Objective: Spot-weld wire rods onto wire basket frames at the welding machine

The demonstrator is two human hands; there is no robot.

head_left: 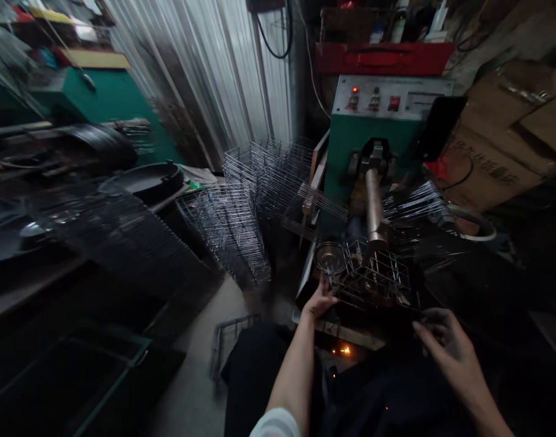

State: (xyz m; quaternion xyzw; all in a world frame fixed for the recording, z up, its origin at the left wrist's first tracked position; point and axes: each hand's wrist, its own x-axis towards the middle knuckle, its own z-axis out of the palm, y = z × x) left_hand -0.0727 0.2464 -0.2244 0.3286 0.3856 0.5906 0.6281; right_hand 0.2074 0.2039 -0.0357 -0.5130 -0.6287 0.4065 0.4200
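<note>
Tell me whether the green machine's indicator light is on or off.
On: the indicator light glows red on the panel of the green machine.

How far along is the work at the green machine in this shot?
Partway, it seems. Done: possibly the wire racks massed left of the green machine, though they may be waiting parts. In hand: the left hand is at a wire frame by the metal arm; sparks glow below. The right hand is off to the side. Left: perhaps more joints on that frame; how many is unclear.
</note>
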